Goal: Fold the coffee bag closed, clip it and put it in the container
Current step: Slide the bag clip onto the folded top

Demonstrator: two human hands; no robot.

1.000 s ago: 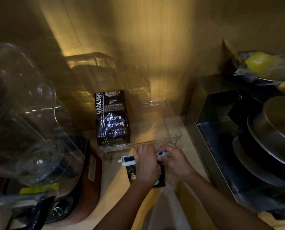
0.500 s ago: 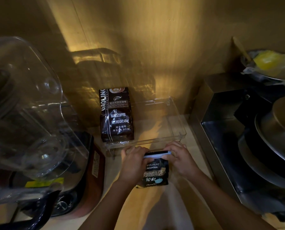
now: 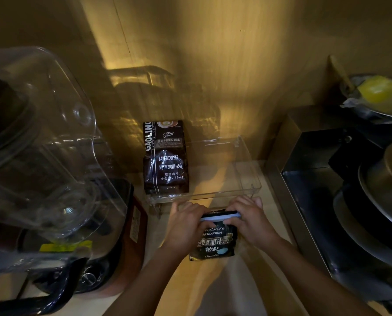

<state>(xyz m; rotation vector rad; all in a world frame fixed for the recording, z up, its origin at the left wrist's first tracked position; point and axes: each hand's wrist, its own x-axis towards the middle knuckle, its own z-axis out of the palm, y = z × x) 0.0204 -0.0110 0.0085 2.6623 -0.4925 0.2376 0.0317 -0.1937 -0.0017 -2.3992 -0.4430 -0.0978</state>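
A small black coffee bag (image 3: pixel 215 246) with gold and white lettering stands on the counter just in front of a clear plastic container (image 3: pixel 247 179). A pale blue clip (image 3: pixel 221 217) runs across the bag's folded top. My left hand (image 3: pixel 187 224) grips the bag's left upper corner and the clip's left end. My right hand (image 3: pixel 249 218) holds the right end of the clip and bag top. A larger dark bag of baked coffee (image 3: pixel 165 158) stands upright in the container's left side.
A blender with a clear jug (image 3: pixel 42 156) fills the left side. To the right sits a steel box (image 3: pixel 304 156) with stacked metal pans (image 3: pixel 381 201). A bowl with something yellow (image 3: pixel 379 92) is at the far right. A wall closes the back.
The small bag has been stood up so its label faces me, and the clip now lies across its top between both hands. My left hand has shifted off the bag's front to its left side.
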